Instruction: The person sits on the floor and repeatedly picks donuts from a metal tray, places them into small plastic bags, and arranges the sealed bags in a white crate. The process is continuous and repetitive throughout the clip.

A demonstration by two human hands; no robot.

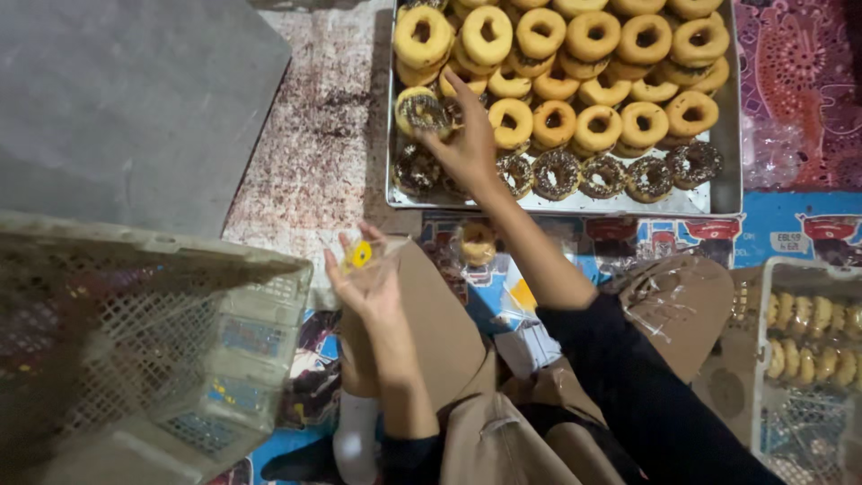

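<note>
Overhead, a right hand (469, 144) closes its fingers on a chocolate-sprinkled doughnut (422, 112) in a metal tray (727, 193) heaped with plain and sprinkled rings, while the left hand (364, 274) holds open a clear plastic bag (373, 256); a mesh crate (162, 359) stands nearby.

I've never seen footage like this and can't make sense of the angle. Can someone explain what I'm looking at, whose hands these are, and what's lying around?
There is no machine here: a person sitting on the floor wears a camera on the head, so the one picture looks down over their own arms and knees. The right hand reaches into a metal tray of doughnuts, some plain, some with dark topping, and its fingers rest on a dark-topped doughnut at the tray's left side. The left hand is raised, palm up, holding a clear plastic wrapper with a yellow mark. One wrapped doughnut lies on the mat below the tray. A plastic crate stands at the left, and another crate with packed doughnuts at the right.
</note>
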